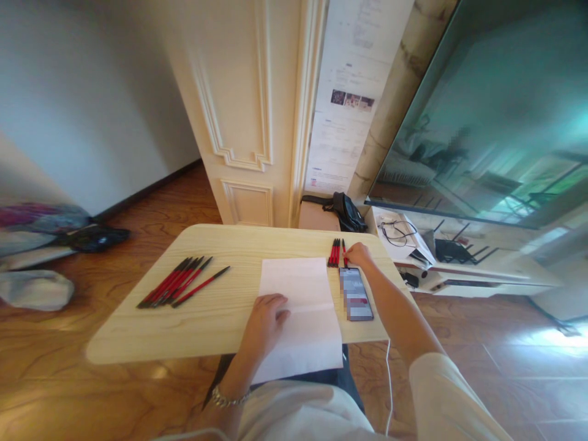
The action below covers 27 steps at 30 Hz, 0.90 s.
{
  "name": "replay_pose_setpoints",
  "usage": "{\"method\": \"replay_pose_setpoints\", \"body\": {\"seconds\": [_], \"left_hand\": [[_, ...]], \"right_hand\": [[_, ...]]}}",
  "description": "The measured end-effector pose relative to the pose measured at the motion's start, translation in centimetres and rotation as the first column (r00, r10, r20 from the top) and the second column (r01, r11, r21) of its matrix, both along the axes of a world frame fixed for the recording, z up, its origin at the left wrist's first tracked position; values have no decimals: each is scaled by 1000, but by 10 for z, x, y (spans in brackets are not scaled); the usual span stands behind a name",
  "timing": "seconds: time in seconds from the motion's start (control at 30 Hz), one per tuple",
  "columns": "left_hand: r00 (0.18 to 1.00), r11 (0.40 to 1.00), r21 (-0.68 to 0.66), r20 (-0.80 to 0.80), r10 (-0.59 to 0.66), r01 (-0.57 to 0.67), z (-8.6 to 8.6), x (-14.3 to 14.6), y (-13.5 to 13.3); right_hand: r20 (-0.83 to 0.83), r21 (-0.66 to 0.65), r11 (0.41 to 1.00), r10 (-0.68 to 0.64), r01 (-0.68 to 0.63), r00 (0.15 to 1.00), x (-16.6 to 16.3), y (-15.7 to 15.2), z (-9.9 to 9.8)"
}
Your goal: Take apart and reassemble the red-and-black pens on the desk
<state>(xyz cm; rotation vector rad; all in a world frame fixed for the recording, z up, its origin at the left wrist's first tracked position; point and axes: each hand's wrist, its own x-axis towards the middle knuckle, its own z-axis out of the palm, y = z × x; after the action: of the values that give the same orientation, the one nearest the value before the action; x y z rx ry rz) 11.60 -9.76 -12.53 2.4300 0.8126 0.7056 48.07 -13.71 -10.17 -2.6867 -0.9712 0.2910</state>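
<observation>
My left hand (267, 320) rests on a white sheet of paper (305, 300), its fingers loosely bent, thumb apart, holding nothing. At the far right of the table, my right hand (359, 255) pinches a red pen (343, 246) with black ends, which points away from me. Just left of that pen lies a small row of similar red and black pens (334, 252). A phone (356, 294) with its screen lit lies close below my right hand. On the left side of the table is a slanted group of several red pens (169, 282), with a single pen (202, 286) beside it.
The light wooden table (229, 245) has rounded corners. A white cable (389, 386) hangs at its right front edge. Behind stand a black bag (349, 211) and a TV bench (487, 272) with a router (454, 250), below a large screen (496, 122). Bags (37, 291) lie on the floor, left.
</observation>
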Motion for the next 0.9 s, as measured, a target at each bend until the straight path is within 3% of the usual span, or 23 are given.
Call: {"method": "replay_pose_setpoints", "body": {"seconds": [0.53, 0.9], "left_hand": [[1000, 1000, -17, 7, 3, -3, 1, 0, 0], [1000, 1000, -19, -11, 9, -9, 2, 1, 0]], "right_hand": [[83, 65, 998, 6, -11, 996, -32, 13, 2], [51, 9, 1000, 25, -25, 998, -32, 10, 13]]}}
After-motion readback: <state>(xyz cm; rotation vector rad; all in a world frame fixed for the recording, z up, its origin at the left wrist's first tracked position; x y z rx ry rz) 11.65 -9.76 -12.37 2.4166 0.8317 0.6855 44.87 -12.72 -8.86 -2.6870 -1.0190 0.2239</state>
